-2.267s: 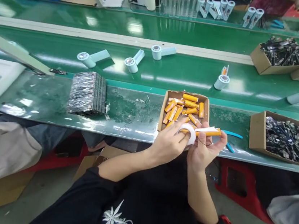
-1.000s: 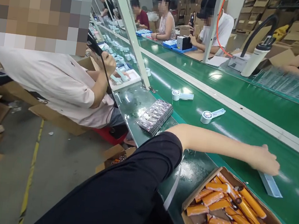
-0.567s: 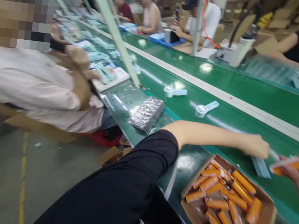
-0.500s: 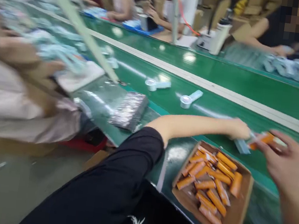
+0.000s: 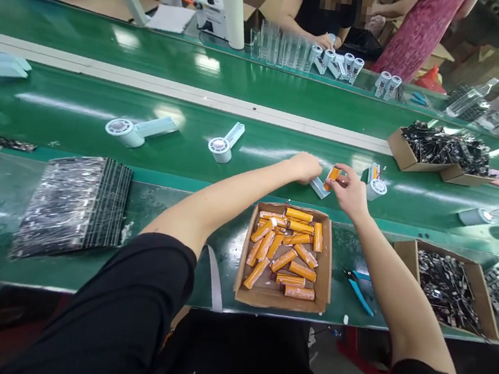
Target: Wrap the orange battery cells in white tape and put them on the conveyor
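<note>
Left hand (image 5: pixel 307 166) fingers clamped on pale blue handle piece (image 5: pixel 319 187), right hand (image 5: pixel 350 189) pinching orange battery (image 5: pixel 332 175) at its 3 o'clock — box of batteries (image 5: pixel 280 300) at 6 o'clock.

Left hand (image 5: pixel 305 166) on pale housing (image 5: pixel 319 187), right hand (image 5: pixel 350 190) pinching orange battery (image 5: pixel 332 176)

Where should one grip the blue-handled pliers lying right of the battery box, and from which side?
Take the blue-handled pliers by the blue handles, coming from above on the near right. They lie flat on the bench with the dark jaws pointing up-left toward the cardboard box, so the handle end is the free one.
</note>
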Demonstrator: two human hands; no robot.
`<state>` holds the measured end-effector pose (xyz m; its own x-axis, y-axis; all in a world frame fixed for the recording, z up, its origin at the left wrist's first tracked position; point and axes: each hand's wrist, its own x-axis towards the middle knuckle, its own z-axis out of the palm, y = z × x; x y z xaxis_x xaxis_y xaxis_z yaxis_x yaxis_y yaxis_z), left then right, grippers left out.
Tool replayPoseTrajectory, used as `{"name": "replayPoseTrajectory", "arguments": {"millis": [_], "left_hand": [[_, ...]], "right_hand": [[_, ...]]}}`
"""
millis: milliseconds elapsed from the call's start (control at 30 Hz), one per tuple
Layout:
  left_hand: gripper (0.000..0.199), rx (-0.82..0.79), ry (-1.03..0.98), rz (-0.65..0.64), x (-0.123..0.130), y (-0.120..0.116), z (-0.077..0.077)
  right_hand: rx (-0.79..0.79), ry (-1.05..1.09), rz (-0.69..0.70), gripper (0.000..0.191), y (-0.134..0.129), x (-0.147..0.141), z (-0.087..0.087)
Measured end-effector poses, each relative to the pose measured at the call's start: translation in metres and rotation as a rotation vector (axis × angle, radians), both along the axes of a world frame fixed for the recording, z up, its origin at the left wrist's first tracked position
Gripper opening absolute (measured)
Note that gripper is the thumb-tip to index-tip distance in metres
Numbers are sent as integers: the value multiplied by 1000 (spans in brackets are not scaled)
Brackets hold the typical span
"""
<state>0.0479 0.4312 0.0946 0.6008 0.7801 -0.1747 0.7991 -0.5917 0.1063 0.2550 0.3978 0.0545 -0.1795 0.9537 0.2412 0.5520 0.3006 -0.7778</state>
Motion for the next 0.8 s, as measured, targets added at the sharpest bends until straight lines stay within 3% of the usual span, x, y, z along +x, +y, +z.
{"name": "replayPoseTrajectory", "arguments": {"millis": [267,533,667,800], "left_hand": [[29,-84,4,1,1,17,13],[32,-57,-99,127,12,20,5],[30,-54,-122,193,17,17,7],[30,-45,-153,239,21,16,3]], "right_hand": [[0,-247,28,45,-2,7,0],[-16,-949,144,43,-9,-2,22],[-62,-1056,184,51,-6,-11,29],[-95,-1075,223,53,0,-19,23]]}}
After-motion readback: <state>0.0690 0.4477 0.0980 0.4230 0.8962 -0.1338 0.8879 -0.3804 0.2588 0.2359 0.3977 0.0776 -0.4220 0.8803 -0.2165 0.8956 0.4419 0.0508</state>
